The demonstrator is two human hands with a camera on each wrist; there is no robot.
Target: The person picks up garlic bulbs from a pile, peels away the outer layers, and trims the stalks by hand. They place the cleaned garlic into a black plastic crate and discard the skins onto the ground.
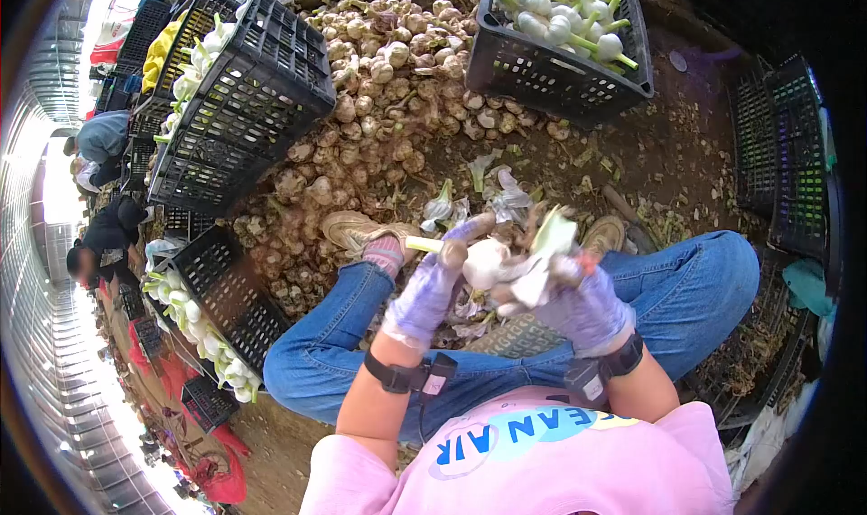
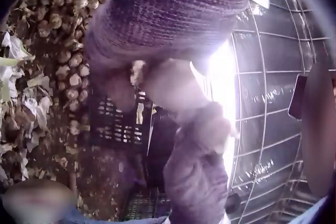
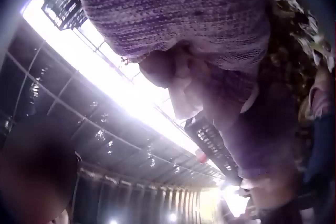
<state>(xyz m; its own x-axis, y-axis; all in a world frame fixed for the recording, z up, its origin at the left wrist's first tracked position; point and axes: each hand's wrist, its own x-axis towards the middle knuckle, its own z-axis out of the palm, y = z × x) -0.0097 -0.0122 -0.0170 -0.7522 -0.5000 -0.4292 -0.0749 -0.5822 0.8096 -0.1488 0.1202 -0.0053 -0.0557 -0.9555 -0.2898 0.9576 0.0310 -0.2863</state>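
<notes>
Pink shirt cloth (image 1: 533, 461) fills the near edge of the head view, with both forearms reaching away from it over crossed legs in blue jeans (image 1: 686, 289). Between the two gloved hands, above the lap, sits a garlic bulb (image 1: 485, 262). Its long axis runs roughly left to right: the pale green stalk (image 1: 423, 244) points left, past the left hand (image 1: 432, 285), while the loose white skin (image 1: 545, 248) flares up and to the right, toward the right hand (image 1: 582, 303).

Left-hand fingers are curled round the bulb's left side where the stalk leaves it, so this hand carries the bulb. The right hand lies just right of the bulb and pinches the papery skin, as far as the head view lets one judge; both wrist views show little more than blurred purple glove knit (image 2: 168, 14) and do not settle how the fingertips sit. The skin therefore lies on the right hand's side, and the stalk on the left's.

Farther off, a heap of unpeeled garlic (image 1: 379, 90) covers the ground. One black crate (image 1: 560, 63) of cleaned bulbs stands at the far right and another black crate (image 1: 253, 90) at the far left. Peelings (image 1: 492, 190) lie scattered on the ground between the heap and the feet.
</notes>
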